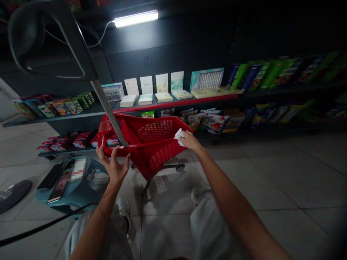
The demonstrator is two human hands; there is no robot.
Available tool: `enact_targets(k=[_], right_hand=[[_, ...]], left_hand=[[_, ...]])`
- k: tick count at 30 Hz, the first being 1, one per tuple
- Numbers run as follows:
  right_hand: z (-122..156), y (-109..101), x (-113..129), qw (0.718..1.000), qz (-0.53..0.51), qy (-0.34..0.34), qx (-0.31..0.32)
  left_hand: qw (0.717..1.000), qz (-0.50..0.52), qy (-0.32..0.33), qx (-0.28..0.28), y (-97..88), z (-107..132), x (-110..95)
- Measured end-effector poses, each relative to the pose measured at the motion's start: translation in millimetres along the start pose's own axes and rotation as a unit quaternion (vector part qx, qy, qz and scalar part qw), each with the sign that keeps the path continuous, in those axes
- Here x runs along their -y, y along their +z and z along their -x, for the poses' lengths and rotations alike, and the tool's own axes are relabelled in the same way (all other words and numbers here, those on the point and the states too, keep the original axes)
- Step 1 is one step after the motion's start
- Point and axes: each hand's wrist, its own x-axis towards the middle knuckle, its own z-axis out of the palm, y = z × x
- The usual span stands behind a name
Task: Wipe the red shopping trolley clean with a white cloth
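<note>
On the tiled floor [271, 173] of a dim shop aisle, a red plastic shopping basket [151, 144] on wheels stands tilted in front of the low shelves. At the far left a teal plastic stool [76, 187] sits beside the person's knee, with a dark phone [58, 187] lying on its near left edge.

The left hand [114, 164] is at the basket's near left rim, fingers spread and half curled around the foot of the grey metal handle pole [108, 112], which rises up and left to a dark grip [43, 39] close to the camera. It braces rather than clamps.

The right hand [191, 141] presses a crumpled white cloth [179, 136] against the basket's right rim, fingers closed over it. As a judgement, the wiping is in mid-course: the cloth is on the upper right edge, and nothing tells which parts are already clean; the lattice walls and the left side look no different from the rest.

The basket's inside, as far as it shows, holds nothing. Behind it, the shelf with the red front edge [189, 103] carries white notebooks [146, 97] and card packs, with snack bags [214, 122] on the level below.
</note>
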Motion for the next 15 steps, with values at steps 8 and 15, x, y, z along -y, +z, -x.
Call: enact_targets(k=[8, 15], right_hand=[[23.4, 11.9, 6.5, 0.996, -0.02, 0.007, -0.087], [37.2, 13.2, 12.9, 0.993, -0.039, -0.022, -0.11]], left_hand=[[0.999, 0.043, -0.026, 0.017, -4.8, -2.4, -1.2], [0.999, 0.027, -0.016, 0.028, -12.0, -0.3, -4.6]])
